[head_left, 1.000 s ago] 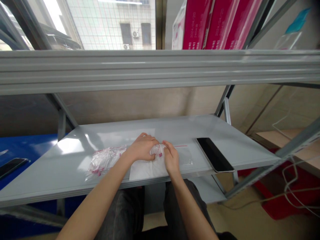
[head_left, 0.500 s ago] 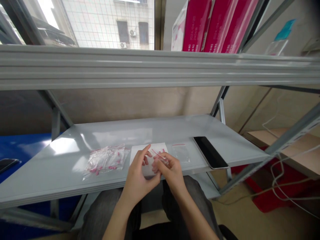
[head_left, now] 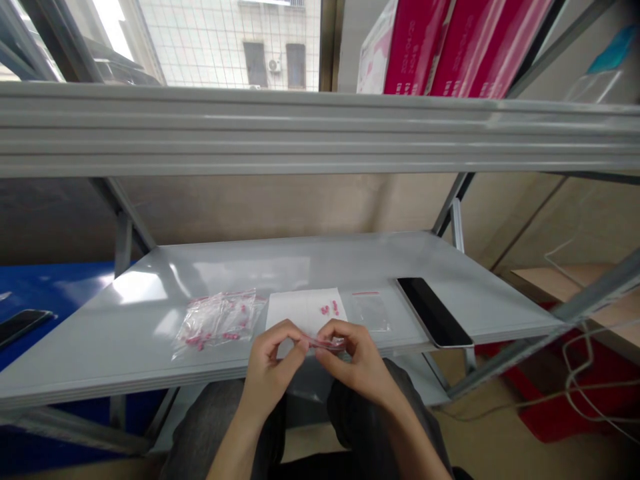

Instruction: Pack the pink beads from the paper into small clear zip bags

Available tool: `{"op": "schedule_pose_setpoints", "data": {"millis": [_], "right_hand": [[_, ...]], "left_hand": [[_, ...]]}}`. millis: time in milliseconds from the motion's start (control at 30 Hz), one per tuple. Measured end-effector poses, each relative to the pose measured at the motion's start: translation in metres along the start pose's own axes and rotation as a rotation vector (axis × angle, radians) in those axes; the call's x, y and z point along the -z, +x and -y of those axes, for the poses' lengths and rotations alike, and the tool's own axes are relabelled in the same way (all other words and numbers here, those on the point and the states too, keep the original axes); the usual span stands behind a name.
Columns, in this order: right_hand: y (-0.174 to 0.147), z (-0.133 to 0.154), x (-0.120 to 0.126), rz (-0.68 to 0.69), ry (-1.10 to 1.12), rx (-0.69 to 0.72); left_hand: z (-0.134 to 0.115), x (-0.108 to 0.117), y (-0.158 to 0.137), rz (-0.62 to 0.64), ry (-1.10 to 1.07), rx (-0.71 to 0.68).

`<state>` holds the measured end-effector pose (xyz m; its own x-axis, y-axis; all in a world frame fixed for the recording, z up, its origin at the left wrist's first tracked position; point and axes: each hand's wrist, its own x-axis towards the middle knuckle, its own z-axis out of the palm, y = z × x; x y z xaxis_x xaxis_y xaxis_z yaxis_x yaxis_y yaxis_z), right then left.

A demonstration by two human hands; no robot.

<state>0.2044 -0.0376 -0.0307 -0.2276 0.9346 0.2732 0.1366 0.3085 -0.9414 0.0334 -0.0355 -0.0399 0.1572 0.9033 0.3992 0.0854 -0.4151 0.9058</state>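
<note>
Grip of the left hand point(head_left: 273, 360) and right hand point(head_left: 357, 357): thumb and forefinger of each pinched on a clear, red-edged plastic bag point(head_left: 330, 345) held between them at the front of the grey, flat worktop point(head_left: 350, 263). The bag's visible edge runs left to right, roughly parallel to the worktop's front; its lower part is indistinct. Just beyond, on the right half of a white rectangular sheet point(head_left: 293, 308), lie small pinkish-red pieces point(head_left: 330, 309), nearer the right hand. Right of the sheet: a flat, transparent bag with a red strip point(head_left: 370, 313). Compared with half a second earlier, the left fingers, then spread, now share the hold.
</note>
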Motion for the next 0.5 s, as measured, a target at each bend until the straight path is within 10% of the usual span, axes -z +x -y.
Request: {"op": "schedule_pose_setpoints", "data": {"millis": [500], "right_hand": [[-0.001, 0.001, 0.001, -0.009, -0.04, 0.033]], "left_hand": [[-0.011, -0.008, -0.004, 0.021, 0.196, -0.195]]}}
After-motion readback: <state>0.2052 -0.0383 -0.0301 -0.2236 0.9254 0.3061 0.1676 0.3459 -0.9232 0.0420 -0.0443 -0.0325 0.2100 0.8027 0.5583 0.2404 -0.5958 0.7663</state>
